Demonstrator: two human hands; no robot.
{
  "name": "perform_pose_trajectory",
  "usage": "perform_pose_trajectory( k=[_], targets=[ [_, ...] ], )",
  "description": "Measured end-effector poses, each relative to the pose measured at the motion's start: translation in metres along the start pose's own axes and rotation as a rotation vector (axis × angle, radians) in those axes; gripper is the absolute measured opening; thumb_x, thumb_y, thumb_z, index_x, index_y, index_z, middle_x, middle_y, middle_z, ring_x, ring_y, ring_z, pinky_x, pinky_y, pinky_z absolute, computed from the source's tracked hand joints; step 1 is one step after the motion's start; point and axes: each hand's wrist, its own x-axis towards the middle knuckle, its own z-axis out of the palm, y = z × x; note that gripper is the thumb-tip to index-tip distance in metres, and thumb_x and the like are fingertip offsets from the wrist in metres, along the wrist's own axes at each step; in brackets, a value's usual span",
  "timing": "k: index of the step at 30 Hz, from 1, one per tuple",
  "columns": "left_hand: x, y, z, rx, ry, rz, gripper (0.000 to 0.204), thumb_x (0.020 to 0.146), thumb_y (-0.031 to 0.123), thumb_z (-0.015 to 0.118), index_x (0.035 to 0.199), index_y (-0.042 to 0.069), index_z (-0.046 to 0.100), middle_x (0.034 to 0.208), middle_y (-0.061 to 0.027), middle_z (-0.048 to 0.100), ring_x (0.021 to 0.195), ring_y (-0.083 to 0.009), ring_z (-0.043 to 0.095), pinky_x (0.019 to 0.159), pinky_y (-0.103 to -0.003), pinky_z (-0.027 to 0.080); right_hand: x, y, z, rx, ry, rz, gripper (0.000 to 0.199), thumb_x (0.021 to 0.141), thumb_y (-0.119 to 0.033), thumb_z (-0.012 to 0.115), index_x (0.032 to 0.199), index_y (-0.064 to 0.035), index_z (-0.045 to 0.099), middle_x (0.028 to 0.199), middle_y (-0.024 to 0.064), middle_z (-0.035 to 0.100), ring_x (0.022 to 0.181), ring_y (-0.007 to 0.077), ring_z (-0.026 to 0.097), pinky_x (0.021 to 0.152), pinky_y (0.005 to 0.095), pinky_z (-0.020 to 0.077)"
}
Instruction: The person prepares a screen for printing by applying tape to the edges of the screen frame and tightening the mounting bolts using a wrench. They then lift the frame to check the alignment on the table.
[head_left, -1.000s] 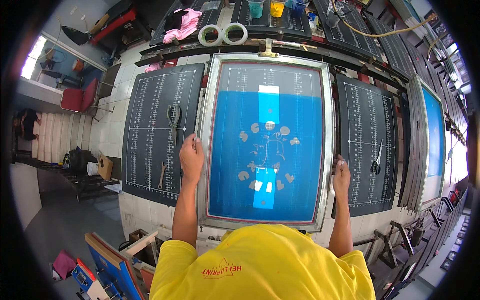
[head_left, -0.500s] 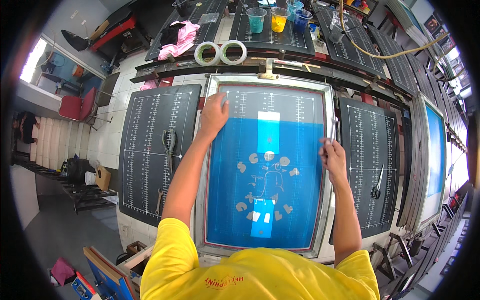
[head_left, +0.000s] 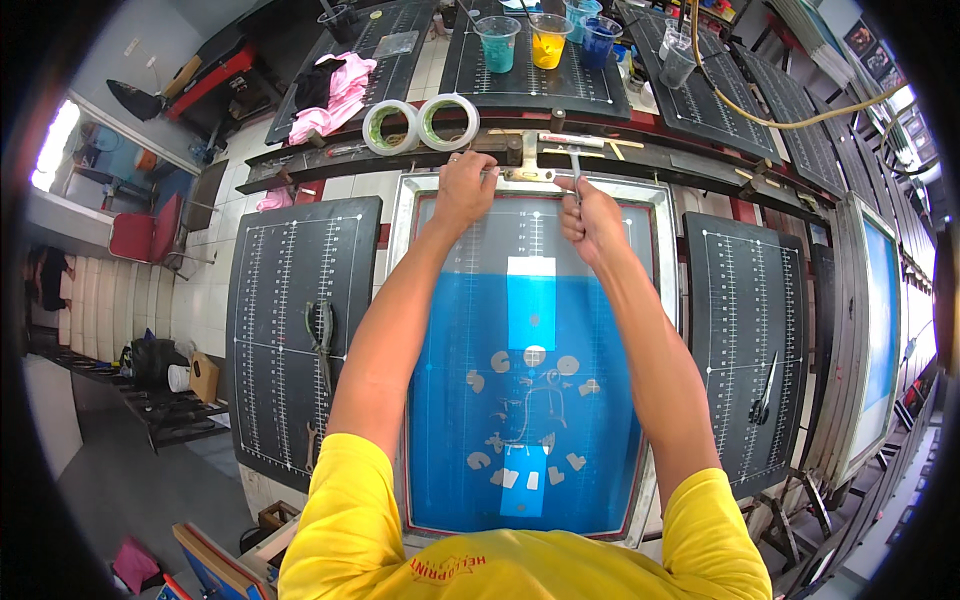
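Aluminium-framed print screen [head_left: 530, 380] looked stiff, light; left hand [head_left: 466, 185] fingers curled on its top rail, right hand [head_left: 590, 215] fingers pinched a thin tool [head_left: 576, 165].

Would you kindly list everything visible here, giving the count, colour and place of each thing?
Screen frame: one, metal rim, blue mesh, centre of the bench.
Clamp: one, metallic, at the frame's far edge.
Black pallets: two, with white grid lines, either side of the frame.
Tape rolls: two, pale, on the rail behind.
Cups: several, teal, yellow and blue contents, far board.
Pink cloth: one, far left.
Pliers: one, dark, left pallet.
Yellow hose: one, far right.
Left hand: on the frame's far edge by the clamp.
Right hand: gripping a thin metal tool near the clamp.
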Motion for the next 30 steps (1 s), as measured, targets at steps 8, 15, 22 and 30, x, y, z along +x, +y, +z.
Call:
perform_pose_trajectory(
  k=[8,15,22,30],
  targets=[
    [-0.002,0.017,0.001,0.056,-0.078,0.056,0.036,0.080,0.037,0.075,0.110,0.019,0.071,0.105,-0.0002,0.066,0.103,-0.0243,0.057,0.089,-0.043,0.035,0.052,0.004,0.004,0.213,0.024,0.061,0.032,0.102,-0.020,0.034,0.116,0.0034,0.051,0.062,-0.0045,0.033,0.046,0.0060,0.026,0.040,0.0244,0.0204],
    [-0.004,0.017,0.005,0.099,-0.020,0.086,0.040,0.079,0.041,0.074,0.113,0.021,0.069,0.103,0.0003,0.063,0.105,-0.0228,0.053,0.091,-0.041,0.031,0.069,0.014,0.014,0.262,0.076,-0.044,0.025,0.101,-0.018,0.036,0.113,-0.0003,0.049,0.060,-0.0045,0.032,0.045,0.0071,0.026,0.040,0.0258,0.0218],
    [-0.008,0.016,0.007,0.102,0.014,0.105,0.039,0.079,0.035,0.074,0.114,0.020,0.068,0.104,0.0006,0.063,0.104,-0.0226,0.053,0.089,-0.041,0.031,0.070,0.024,0.025,0.226,0.047,0.019,0.024,0.103,-0.020,0.035,0.108,-0.0014,0.049,0.058,-0.0038,0.032,0.044,0.0075,0.027,0.040,0.0256,0.0223],
    [-0.005,0.019,0.007,0.109,-0.009,0.083,0.041,0.078,0.042,0.074,0.111,0.019,0.068,0.099,-0.0016,0.059,0.101,-0.0249,0.051,0.090,-0.042,0.032,0.060,0.017,0.014,-0.044,-0.102,0.061,0.030,0.102,-0.021,0.037,0.109,0.0013,0.056,0.058,-0.0032,0.036,0.044,0.0080,0.029,0.041,0.0256,0.0224]
  ],
)
